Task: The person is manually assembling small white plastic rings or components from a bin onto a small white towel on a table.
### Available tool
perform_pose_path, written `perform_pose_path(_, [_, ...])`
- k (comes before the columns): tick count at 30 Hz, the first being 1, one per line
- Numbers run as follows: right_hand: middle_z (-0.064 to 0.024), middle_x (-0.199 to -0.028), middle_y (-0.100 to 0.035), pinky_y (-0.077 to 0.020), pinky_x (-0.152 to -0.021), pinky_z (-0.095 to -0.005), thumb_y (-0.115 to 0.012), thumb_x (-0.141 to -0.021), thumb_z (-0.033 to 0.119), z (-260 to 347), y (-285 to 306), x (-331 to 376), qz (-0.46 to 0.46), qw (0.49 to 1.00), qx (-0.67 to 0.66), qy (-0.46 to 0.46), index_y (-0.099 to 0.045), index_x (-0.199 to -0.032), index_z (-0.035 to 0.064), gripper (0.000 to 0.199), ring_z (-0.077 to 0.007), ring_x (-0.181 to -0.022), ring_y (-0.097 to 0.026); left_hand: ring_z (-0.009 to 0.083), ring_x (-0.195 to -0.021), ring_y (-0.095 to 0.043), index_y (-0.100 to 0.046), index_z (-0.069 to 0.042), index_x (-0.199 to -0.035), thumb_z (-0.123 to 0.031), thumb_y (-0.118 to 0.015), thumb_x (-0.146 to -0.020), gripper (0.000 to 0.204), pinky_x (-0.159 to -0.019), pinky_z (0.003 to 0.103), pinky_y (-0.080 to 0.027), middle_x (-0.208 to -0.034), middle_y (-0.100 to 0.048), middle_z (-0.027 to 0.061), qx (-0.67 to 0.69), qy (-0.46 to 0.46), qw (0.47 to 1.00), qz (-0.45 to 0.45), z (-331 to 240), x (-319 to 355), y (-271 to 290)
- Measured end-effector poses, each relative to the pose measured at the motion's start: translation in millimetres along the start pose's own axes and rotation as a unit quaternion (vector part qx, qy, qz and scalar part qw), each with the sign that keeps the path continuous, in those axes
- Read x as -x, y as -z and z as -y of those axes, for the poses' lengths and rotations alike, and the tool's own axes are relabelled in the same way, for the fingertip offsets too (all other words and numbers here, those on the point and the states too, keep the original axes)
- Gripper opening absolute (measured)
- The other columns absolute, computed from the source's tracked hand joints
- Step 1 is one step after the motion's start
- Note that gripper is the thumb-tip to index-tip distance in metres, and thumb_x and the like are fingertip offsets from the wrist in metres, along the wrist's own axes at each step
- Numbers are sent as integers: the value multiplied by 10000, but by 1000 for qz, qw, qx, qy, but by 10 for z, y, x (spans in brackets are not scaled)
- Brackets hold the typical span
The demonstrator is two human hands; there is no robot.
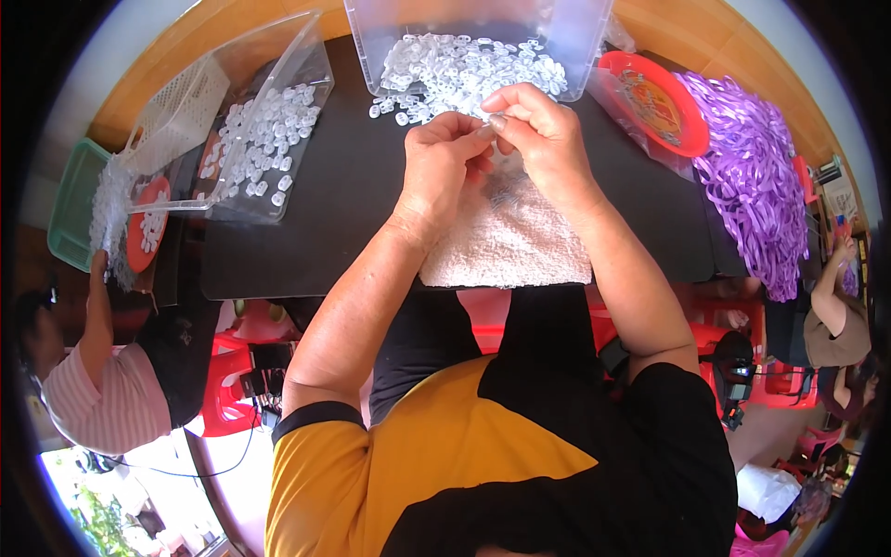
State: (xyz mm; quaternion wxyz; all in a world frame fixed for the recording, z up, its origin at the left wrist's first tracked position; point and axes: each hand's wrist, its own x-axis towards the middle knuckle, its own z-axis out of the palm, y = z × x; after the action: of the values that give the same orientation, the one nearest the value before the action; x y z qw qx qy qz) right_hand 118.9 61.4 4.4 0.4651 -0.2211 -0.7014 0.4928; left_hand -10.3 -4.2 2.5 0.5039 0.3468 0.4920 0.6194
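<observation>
My left hand (pixel 434 172) and my right hand (pixel 549 139) meet over the near edge of a pile of small whitish plastic pieces. Thumb and fingers of both are pinched together, tip to tip. Whatever they hold between them is too small and too covered by the fingers to name. Below the hands a pale, fluffy towel (pixel 520 249) lies at the table's front edge, with small greyish bits (pixel 506 197) on it. Beyond my fingers, the plastic pieces (pixel 464 65) spill from a clear bin (pixel 366 42) lying open towards me.
On the left another clear bin (pixel 320 70) holds more white pieces, near a white basket (pixel 181 107) and a green tray (pixel 70 218). Rightward are a red plate (pixel 691 130) and heaped purple ribbons (pixel 752 176). A person in stripes (pixel 111 395) works at left; others sit at right.
</observation>
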Motion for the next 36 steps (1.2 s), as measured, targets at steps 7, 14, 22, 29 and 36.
perform_pose_path(7, [-33,-700,-612,-447,-550,-239,-607,-901,57,27,-2,-17,-11,997,74,-13,-615,-951,22,62,-75,-598,-543,86,-608,-533,-630,-8,-855,-91,-646,-876,87,-542,232,-421,-716,-628,43,13,4,1000,4,-21,11,-19])
perform_pose_path(14, [-42,-661,-603,-447,-548,-257,-638,-904,151,71,24,-31,-6,995,96,-13,-622,-937,13,143,-93,-581,-553,95,-605,-552,-633,-10,-851,-88,-651,-872,83,-546,232,-428,-713,-626,41,35,18,999,0,-20,-14,19])
perform_pose_path(22, [5,-693,-570,-406,-580,-210,-630,-914,125,119,99,-45,12,992,125,-24,-618,-941,-7,135,-51,-636,-495,133,-603,-586,-617,18,-896,-64,-630,-886,84,-531,249,-450,-751,-618,57,48,20,999,1,-35,-24,47])
perform_pose_path(29, [-48,-695,-637,-455,-605,-252,-662,-859,112,84,78,-47,11,991,136,9,-642,-896,1,119,-74,-653,-562,138,-620,-591,-616,20,-912,-62,-607,-893,84,-549,253,-451,-760,-620,61,53,20,998,1,-58,-14,57])
perform_pose_path(36, [-46,-738,-657,-469,-620,-262,-669,-839,86,37,82,-50,13,991,130,23,-638,-907,16,102,-102,-659,-589,132,-578,-569,-633,19,-885,-63,-627,-867,84,-527,249,-433,-711,-620,66,79,23,997,-10,-60,-24,51])
